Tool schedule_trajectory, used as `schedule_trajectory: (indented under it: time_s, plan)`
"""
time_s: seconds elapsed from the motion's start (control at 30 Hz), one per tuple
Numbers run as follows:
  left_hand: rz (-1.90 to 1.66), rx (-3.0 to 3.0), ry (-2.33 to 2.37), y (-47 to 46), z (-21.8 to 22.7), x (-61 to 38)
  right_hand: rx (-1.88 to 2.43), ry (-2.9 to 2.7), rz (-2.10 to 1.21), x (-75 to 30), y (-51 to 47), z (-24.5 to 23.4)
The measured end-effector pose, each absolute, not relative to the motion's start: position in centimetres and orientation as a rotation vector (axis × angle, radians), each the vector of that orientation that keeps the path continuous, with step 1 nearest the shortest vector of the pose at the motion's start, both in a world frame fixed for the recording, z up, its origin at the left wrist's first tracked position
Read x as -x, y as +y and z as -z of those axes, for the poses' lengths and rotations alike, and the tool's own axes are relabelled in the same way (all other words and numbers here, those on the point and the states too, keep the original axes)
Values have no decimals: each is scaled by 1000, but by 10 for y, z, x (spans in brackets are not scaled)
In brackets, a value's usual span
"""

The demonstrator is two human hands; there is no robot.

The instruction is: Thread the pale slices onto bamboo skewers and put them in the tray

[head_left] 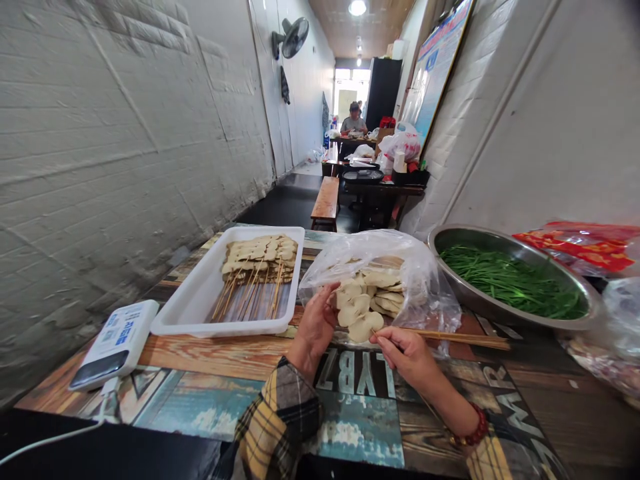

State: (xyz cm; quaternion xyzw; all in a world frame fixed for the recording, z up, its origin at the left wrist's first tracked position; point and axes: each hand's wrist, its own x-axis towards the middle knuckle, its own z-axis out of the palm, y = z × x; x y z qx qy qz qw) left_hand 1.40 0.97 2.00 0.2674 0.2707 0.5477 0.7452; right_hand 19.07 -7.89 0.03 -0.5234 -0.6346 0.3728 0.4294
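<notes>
While left hand (315, 327) fingers clamp smooth round slices (361, 319), right hand (407, 353) fingers pinch a thin skewer (387, 342).

I'm looking at a long wooden table (210, 393), its worn top painted in teal and brown patches with white block letters. At its left edge lies a white rectangular device with a blue label (117, 340), and a white cable (50, 440) runs off from it. Just beside it sits a white rectangular plastic tray (190, 300) with loaded skewers in it. In the middle lies a clear plastic bag of pale round slices (425, 287), with a bundle of bare bamboo skewers (465, 339) on the table at its near side. To the right stands a round steel basin of green chives (480, 307). Beyond that are a red printed plastic packet (585, 250) and another clear bag (615, 327).
</notes>
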Motion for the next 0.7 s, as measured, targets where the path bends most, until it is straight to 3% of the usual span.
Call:
schedule_trajectory:
  time_s: [0.17,0.7]
  plan:
    - [-1058,-694,537,6,-18,-18,1336,-1587,-910,-190,-78,1]
    - [-1152,-635,739,11,-14,-20,1369,-1814,-634,-193,-79,2]
